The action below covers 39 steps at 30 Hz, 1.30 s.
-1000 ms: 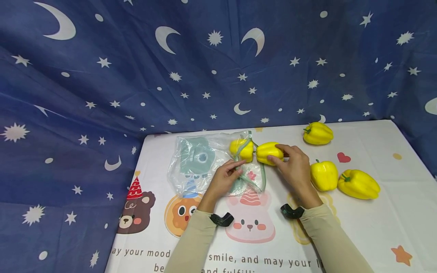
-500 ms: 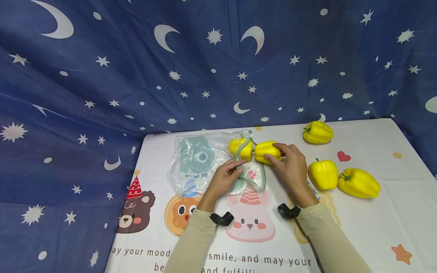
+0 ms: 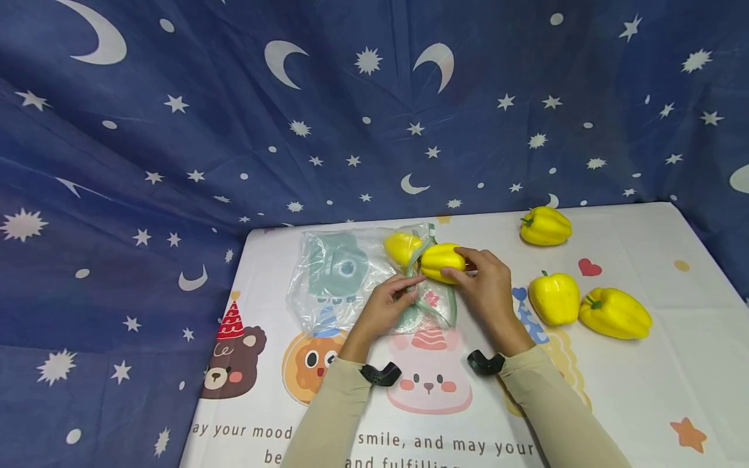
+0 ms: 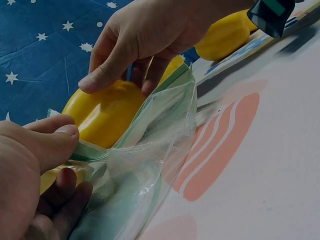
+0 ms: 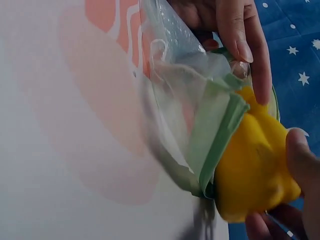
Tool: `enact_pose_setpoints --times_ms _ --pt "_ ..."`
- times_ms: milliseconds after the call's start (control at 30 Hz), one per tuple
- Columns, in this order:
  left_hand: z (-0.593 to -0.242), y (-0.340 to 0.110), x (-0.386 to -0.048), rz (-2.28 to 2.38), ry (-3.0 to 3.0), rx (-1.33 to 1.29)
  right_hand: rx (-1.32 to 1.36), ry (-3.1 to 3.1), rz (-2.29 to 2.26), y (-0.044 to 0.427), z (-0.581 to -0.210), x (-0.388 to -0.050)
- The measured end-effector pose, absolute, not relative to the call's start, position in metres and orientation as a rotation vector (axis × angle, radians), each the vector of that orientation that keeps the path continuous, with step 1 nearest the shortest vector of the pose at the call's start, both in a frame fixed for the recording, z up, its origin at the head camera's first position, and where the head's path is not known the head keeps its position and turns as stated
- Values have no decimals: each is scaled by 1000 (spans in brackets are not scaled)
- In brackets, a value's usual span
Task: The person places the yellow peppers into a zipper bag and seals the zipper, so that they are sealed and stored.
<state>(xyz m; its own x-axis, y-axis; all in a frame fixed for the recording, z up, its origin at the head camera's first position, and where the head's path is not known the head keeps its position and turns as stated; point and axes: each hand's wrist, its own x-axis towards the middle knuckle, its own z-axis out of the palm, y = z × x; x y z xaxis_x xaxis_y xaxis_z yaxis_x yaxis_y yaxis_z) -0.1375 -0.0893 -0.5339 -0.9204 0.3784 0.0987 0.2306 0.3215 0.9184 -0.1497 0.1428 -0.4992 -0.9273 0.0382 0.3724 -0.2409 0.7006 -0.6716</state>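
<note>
A clear plastic zip bag (image 3: pixel 339 268) with green print and a green edge lies flat on the table, its mouth facing right. Inside, near the mouth, sits one yellow bell pepper (image 3: pixel 400 249). My right hand (image 3: pixel 488 286) grips a second yellow bell pepper (image 3: pixel 443 262), thumb on the near side. That pepper's front end is at the bag's parted mouth, against the green rim (image 5: pixel 220 142) in the right wrist view. My left hand (image 3: pixel 385 307) pinches the bag's edge between thumb and forefinger, as the left wrist view shows; the other fingers are partly hidden.
Three more yellow bell peppers rest to the right: one at the back (image 3: pixel 546 226), one nearer (image 3: pixel 554 300), and one beside it (image 3: pixel 614 314). A printed white cloth (image 3: pixel 661 390) covers the table. A blue starry curtain (image 3: pixel 328 162) hangs behind and at the left.
My right hand has moved left with the gripped pepper, bringing it into the bag's mouth. The pepper inside has shifted left and tilted. My left hand has stayed in place.
</note>
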Motion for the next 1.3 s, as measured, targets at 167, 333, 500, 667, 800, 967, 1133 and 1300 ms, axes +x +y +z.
enact_pose_setpoints --times_ms 167,333,500,667,800,967,1133,1300 --pt "-533 -89 -138 1649 2449 573 219 -2612 1232 145 -501 -147" --pt "-534 -89 -138 1654 2458 559 106 -2613 1607 154 -501 -147" --pt "-534 -89 -138 1668 2460 549 -154 -2605 1918 158 -502 -152" --pt "-534 -89 -137 1668 2461 535 -369 -2672 1933 159 -505 -155" --pt "-534 -88 -137 1669 2457 535 -430 -2721 1886 160 -508 -156" --pt "-534 -87 -137 1660 2453 529 -454 -2703 1904 162 -514 -157" --pt "-533 -87 -136 1664 2451 527 -482 -2532 2154 161 -517 -158" --pt "-534 -88 -137 1666 2463 545 -493 -2443 2266 159 -516 -159"
